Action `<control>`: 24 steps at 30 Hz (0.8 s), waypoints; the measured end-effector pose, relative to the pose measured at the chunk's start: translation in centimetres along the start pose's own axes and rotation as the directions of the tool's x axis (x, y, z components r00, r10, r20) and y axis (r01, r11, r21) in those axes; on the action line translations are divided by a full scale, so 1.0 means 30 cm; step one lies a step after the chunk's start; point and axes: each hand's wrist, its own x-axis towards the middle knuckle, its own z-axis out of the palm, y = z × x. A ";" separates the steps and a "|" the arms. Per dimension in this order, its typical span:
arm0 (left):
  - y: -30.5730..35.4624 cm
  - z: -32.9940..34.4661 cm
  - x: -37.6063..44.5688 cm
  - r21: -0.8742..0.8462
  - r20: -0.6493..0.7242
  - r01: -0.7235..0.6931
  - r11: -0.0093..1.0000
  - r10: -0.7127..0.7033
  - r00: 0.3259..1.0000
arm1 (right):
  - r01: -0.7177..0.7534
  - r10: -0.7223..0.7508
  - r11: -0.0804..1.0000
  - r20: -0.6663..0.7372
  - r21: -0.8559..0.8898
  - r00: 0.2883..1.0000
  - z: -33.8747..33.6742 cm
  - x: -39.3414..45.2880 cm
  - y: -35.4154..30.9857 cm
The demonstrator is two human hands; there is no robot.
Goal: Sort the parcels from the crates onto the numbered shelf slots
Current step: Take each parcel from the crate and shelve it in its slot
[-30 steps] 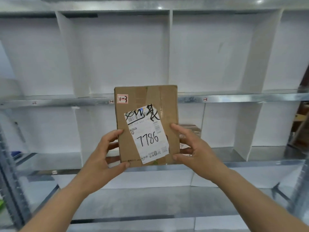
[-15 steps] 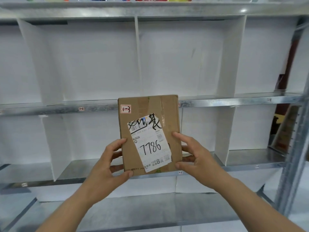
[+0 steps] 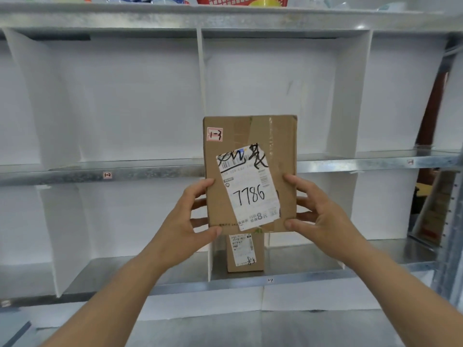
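Note:
I hold a flat brown cardboard parcel [image 3: 250,146] upright in front of the metal shelf [image 3: 150,172]. It carries a small red-framed tag reading 1-3 and a white label with 7786 handwritten on it. My left hand [image 3: 186,221] grips its lower left edge and my right hand [image 3: 318,211] grips its lower right edge. The parcel covers the shelf edge between the upper middle slots. A tag reading 1-2 [image 3: 107,175] sits on the shelf edge to the left. A smaller brown parcel [image 3: 245,254] stands in the slot below, partly hidden by the held one.
White dividers [image 3: 201,96] split each shelf level into slots. A red basket [image 3: 240,0] and other items sit on the top board. A metal upright [image 3: 448,246] bounds the shelf on the right, with cartons [image 3: 436,209] behind it.
The parcel has risen with both hands toward the upper shelf level. The view has shifted left and up, revealing the small parcel in the lower slot.

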 end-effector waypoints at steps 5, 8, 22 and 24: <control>-0.059 -0.008 0.226 -0.032 -0.003 -0.052 0.998 0.052 0.999 | 0.047 -0.047 0.999 -0.042 -0.006 0.998 -0.061 0.189 0.037; -0.085 -0.012 0.366 -0.064 0.007 -0.076 0.995 0.076 0.997 | 0.076 -0.080 0.996 -0.071 -0.052 0.994 -0.097 0.306 0.052; -0.286 0.063 0.745 -0.089 -0.027 -0.011 0.996 0.008 1.000 | 0.112 -0.113 0.994 -0.080 -0.020 0.990 -0.153 0.688 0.298; -0.317 0.072 0.773 -0.075 -0.038 0.013 0.997 -0.015 0.999 | 0.117 -0.118 0.993 -0.074 -0.009 0.990 -0.145 0.729 0.342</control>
